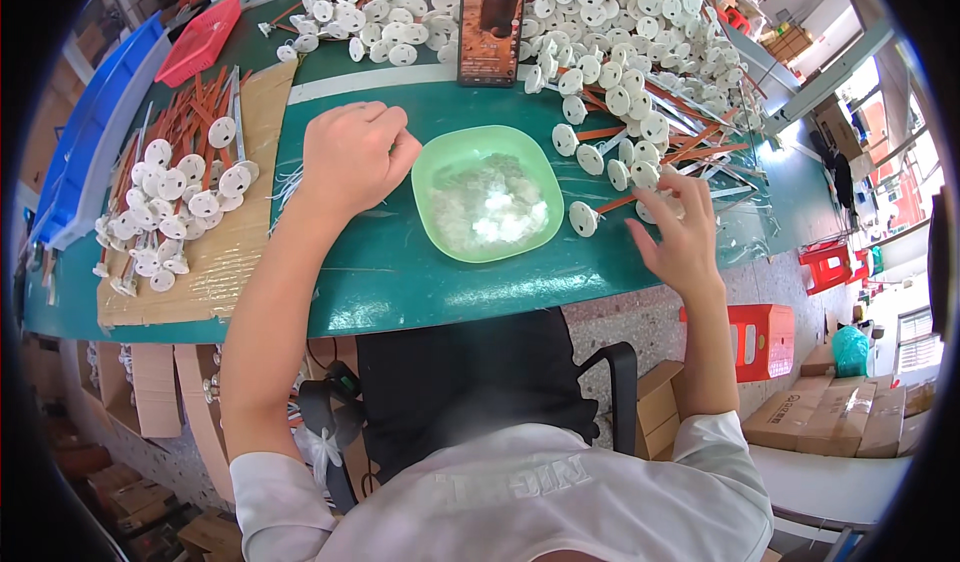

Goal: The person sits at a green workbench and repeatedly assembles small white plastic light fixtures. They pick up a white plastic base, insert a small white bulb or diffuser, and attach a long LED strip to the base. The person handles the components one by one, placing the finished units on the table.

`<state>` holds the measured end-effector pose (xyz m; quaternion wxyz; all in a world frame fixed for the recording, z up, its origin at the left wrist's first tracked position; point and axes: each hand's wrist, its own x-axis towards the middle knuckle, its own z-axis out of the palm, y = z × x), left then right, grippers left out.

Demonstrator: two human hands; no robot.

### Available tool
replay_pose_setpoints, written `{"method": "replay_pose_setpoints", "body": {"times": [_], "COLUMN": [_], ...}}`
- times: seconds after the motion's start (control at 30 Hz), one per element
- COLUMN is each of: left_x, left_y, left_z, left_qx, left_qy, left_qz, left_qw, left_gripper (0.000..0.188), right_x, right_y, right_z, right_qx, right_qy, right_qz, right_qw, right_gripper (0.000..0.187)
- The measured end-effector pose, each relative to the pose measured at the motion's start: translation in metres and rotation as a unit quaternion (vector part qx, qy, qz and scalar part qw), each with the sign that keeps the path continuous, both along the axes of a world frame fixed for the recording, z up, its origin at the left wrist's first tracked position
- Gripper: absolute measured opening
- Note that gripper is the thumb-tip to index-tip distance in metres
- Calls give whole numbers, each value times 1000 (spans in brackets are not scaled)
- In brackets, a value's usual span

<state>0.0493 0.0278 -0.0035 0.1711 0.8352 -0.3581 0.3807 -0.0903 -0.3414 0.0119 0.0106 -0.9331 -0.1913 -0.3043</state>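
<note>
My left hand is held closed in a fist above the green table, left of a light green bowl. Whatever its fingers may hold is hidden. Small clear and whitish pieces lie in the bowl, too fine to tell apart. On the right, my right hand reaches to the edge of a pile of white round discs on brown and silvery strips. Its thumb and fingers are apart, over a strip. A white disc with a brown strip lies just left of this hand.
A phone stands upright behind the bowl, before a large heap of white discs. More disc pieces lie on cardboard at left, beside a blue tray and a red basket. A black chair is below the table edge.
</note>
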Motion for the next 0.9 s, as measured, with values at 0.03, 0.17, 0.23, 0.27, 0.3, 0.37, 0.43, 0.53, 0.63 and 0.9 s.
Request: {"method": "replay_pose_setpoints", "body": {"times": [0.03,0.17,0.23,0.27,0.3,0.37,0.43,0.53,0.63,0.9], "left_x": [1,0,-1,-1,0,0,-1,-1,-2,-2], "left_y": [0,-2,-1,-1,-2,-4,-4,-3,-4,-4], "left_z": [-3,-4,-5,-5,-6,-6,-6,-7,-7,-10], "left_qx": [0,-9,-13,-14,-14,-13,-10,-5,-6,7], "left_qy": [4,16,20,22,24,27,29,38,43,61], "left_qz": [0,11,7,5,2,-5,-7,-4,-3,12], "left_qw": [1000,1000,1000,1000,1000,1000,1000,999,999,998], "left_gripper": [9,9,9,9,9,9,9,9,9,8], "right_x": [2,9,11,12,12,10,9,12,8,7], "right_y": [5,0,-5,-9,-12,-20,-26,-25,-21,1], "right_z": [-1,-7,-13,-16,-19,-23,-25,-24,-21,-16], "right_qx": [-29,-37,-35,-33,-30,-23,-17,-28,-16,18], "right_qy": [-14,-40,-55,-63,-75,-100,-104,-91,-69,-87], "right_qz": [-5,3,15,22,18,10,-3,-21,-17,-94], "right_qw": [999,998,998,997,997,995,994,995,997,992], "right_gripper": [36,24,23,22,22,22,22,25,35,72]}}
